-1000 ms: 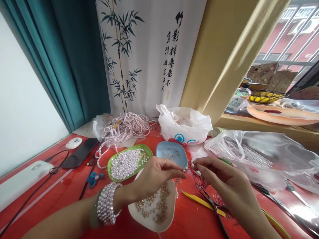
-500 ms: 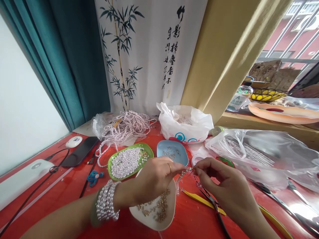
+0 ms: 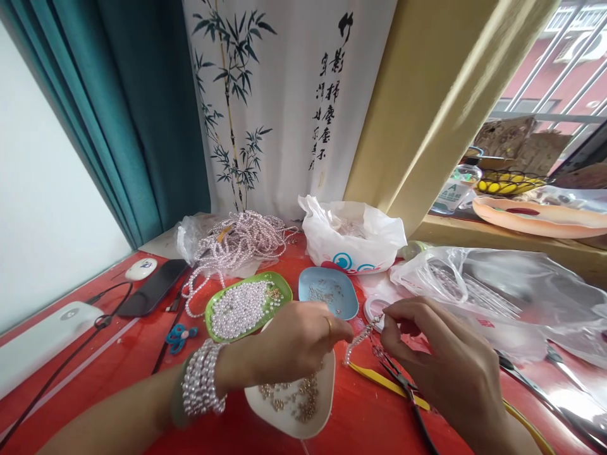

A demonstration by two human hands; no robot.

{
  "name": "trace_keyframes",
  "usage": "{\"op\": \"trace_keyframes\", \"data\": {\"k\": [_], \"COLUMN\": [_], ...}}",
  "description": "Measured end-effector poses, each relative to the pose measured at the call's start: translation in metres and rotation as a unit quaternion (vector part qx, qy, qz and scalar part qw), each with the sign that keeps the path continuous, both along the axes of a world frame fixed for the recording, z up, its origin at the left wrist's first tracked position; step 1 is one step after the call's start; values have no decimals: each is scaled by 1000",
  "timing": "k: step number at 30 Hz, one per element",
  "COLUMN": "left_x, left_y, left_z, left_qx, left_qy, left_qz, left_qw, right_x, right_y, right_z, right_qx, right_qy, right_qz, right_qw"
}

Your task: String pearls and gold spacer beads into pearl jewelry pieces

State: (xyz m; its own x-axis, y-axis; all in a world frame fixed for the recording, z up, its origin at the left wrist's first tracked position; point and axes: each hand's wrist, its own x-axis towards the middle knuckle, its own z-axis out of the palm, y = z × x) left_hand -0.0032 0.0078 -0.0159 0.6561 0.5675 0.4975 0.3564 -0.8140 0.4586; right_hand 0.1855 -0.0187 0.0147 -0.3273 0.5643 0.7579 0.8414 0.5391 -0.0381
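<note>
A short strand of small beads (image 3: pixel 361 337) slants down to the left from my right hand (image 3: pixel 439 354), whose thumb and forefinger pinch its upper end. My left hand (image 3: pixel 303 338), wearing a ring and several strands of pearl beads (image 3: pixel 203 379) at the wrist, is closed close to the strand's left side; its fingertips are hidden, so what they hold is unclear. Below it, partly covered, lies a white dish (image 3: pixel 315 426) with gold beads. Pliers (image 3: pixel 403 382) and yellow tweezers (image 3: pixel 379 382) rest on the red table under my right hand.
Behind my hands are a green tray (image 3: pixel 212 300) of pearl beads, a blue dish (image 3: pixel 349 287) with small pieces, and a heap of bead strings (image 3: pixel 246 237). A white plastic bag (image 3: pixel 353 234) and a clear bag (image 3: pixel 502 284) stand farther back. Scissors (image 3: pixel 531 382) lie right.
My right hand has moved right, drawing the upper end of the bead strand away from my left hand. The left hand's fingers have curled in more.
</note>
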Motion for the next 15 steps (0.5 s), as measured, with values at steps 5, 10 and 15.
{"op": "trace_keyframes", "data": {"k": [5,10,15], "left_x": [5,9,9], "left_y": [-2,-4,-4], "left_z": [5,1,-3], "left_qx": [-143,-168,-157], "left_qy": [-91,-146,-153], "left_qz": [35,50,56], "left_qw": [985,974,974], "right_x": [-1,-9,-12], "right_y": [0,-5,-6], "right_z": [0,-4,-5], "right_qx": [-76,-125,-186], "right_qy": [25,65,141], "right_qz": [22,32,28], "right_qw": [997,990,972]}}
